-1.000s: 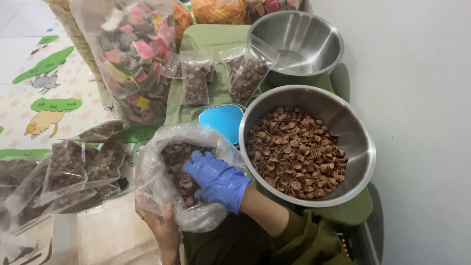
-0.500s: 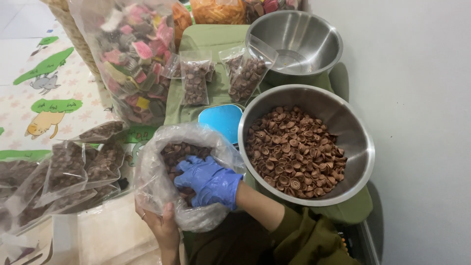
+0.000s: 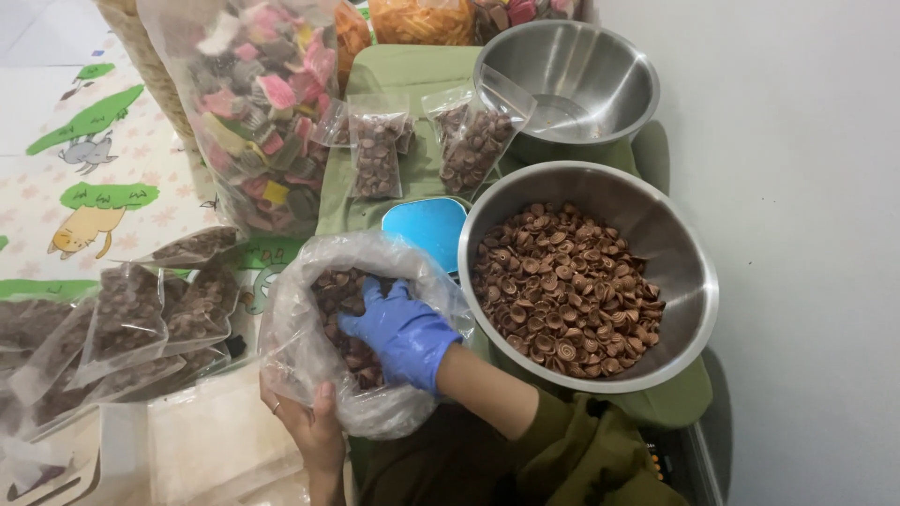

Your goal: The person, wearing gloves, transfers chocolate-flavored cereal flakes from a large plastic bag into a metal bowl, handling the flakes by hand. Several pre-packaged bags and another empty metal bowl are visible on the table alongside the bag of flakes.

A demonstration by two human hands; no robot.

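My left hand (image 3: 314,426), bare, grips the underside of a clear plastic bag (image 3: 300,351) holding brown shell-shaped snacks (image 3: 339,298). My right hand (image 3: 398,330), in a blue glove, is pushed into the bag's mouth with its fingers down among the snacks; whether it holds any is hidden. To the right sits a large steel bowl (image 3: 689,281) heaped with the same brown snacks (image 3: 567,286).
A blue scale top (image 3: 424,230) lies between bag and bowl. An empty steel bowl (image 3: 619,66) stands behind. Two small filled packets (image 3: 375,155) lie on the green cloth (image 3: 403,70). Several filled packets (image 3: 127,314) pile at left; a big bag of coloured snacks (image 3: 262,103) stands behind.
My gloved right hand has shifted slightly up and left, deeper into the bag's mouth. The left hand keeps its hold under the bag.
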